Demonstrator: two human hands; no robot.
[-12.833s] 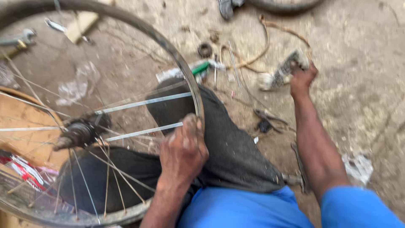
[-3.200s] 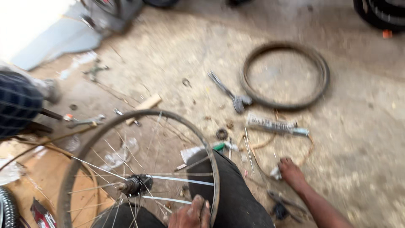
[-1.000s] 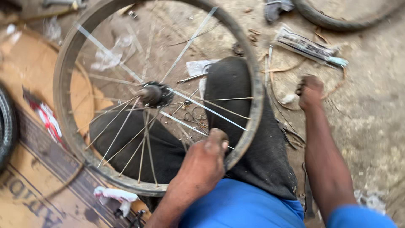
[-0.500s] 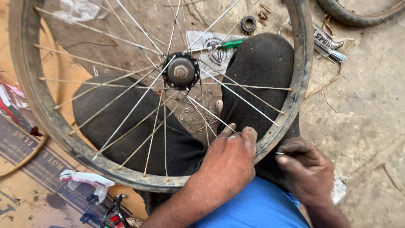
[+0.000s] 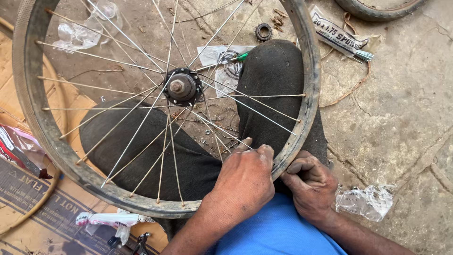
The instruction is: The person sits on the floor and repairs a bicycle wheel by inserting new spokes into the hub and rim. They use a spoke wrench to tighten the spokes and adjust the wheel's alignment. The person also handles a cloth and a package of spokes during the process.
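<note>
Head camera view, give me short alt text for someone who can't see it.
Both hands grip the near rim of a spoked bicycle wheel resting across the person's lap: left hand inside the rim among the spokes, right hand outside it. The hub sits centre; a crumpled plastic bag lies on the concrete.

Ground: cracked concrete floor, dusty. Lying on it: crumpled clear plastic bag just right of the gripping hands; long printed spoke packet and tyre well beyond them; small metal ring; flattened cardboard far left.
</note>
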